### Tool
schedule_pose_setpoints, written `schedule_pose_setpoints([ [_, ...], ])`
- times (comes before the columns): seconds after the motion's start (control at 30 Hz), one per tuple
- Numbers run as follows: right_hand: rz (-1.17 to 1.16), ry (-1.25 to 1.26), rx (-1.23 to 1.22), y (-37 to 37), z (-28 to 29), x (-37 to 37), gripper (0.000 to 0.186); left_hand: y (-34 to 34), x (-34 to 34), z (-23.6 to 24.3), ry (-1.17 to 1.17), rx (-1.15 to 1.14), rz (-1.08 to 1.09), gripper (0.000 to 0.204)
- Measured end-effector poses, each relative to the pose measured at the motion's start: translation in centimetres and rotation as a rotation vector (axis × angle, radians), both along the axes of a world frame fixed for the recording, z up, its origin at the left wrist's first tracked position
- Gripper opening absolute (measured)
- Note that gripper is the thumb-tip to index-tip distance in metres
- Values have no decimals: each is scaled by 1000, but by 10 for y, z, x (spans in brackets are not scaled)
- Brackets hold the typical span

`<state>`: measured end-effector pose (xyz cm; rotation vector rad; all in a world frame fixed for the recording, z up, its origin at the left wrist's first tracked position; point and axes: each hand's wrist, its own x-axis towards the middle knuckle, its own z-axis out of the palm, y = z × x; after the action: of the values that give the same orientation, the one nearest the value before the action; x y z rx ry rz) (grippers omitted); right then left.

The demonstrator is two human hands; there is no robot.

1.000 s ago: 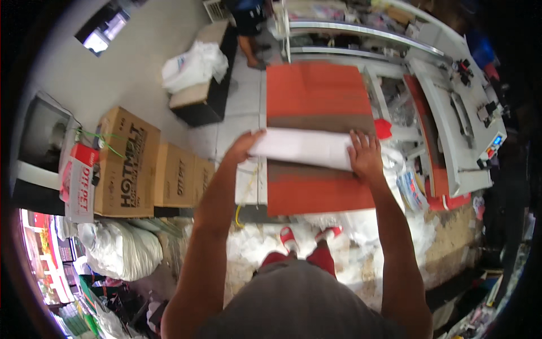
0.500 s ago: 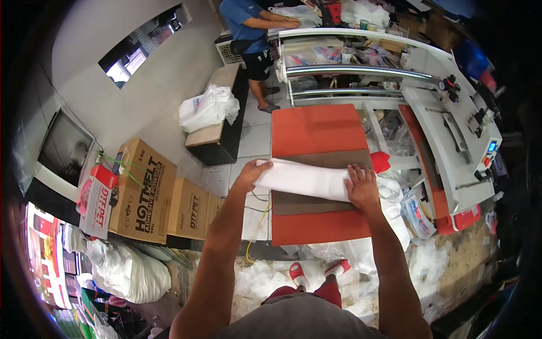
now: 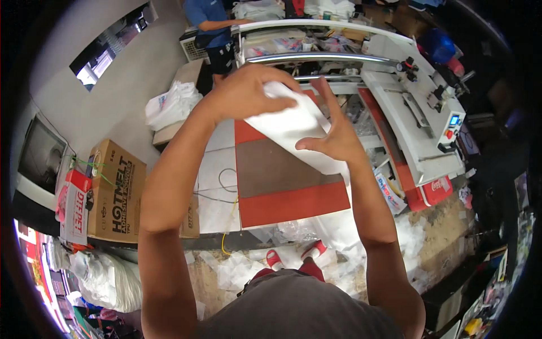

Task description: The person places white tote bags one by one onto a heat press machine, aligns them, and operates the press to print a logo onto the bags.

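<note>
**White folded bundle lifted above red-and-brown bench**

Both hands hold 1 white folded bundle of soft sheet material [image 3: 293,133] in the air, above the flat red bench with a brown centre panel [image 3: 282,181]. Left hand [image 3: 245,93] is closed over the bundle's upper end, fingers wrapped down on it. Right hand [image 3: 333,135] presses the lower side, fingers spread, thumb pinching the edge.

Judgement: bundle looks light, limp and likely smooth; it sags between the grips, so support at both ends suits it best.

Surroundings: grey-white machine with a control panel [image 3: 420,113] right of the bench; brown cardboard boxes [image 3: 116,192] to the left; white scraps on the floor [image 3: 350,231]. Another person in a blue shirt [image 3: 212,20] stands beyond the bench, well apart.
</note>
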<state>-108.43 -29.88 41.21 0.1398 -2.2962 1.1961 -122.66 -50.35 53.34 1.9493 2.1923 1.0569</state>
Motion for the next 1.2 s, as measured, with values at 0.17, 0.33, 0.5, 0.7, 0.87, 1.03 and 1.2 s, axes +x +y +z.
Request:
schedule_pose_setpoints([
  [0.17,168,-440,-93,-35,73,35,81,-22,53,61,249,-31,-353,38],
  [0.33,3,-91,-507,-67,71,49,52,-59,41,21,-911,315,-383,92],
  [0.5,103,65,-960,-61,61,35,55,-75,72,-138,-665,82,-110,98],
  [0.7,-42,61,-1114,-46,25,26,50,-105,104,-233,-874,-171,-27,92],
  [0.87,-99,-13,-1110,-30,-4,34,52,-116,130,-257,-1146,-183,62,81],
  [1.03,-96,-47,-1075,-18,-31,46,54,-132,123,-274,-1169,-285,7,79],
  [1.2,-180,58,-1190,-32,-48,43,53,-135,138,-292,-1556,-350,-159,75],
])
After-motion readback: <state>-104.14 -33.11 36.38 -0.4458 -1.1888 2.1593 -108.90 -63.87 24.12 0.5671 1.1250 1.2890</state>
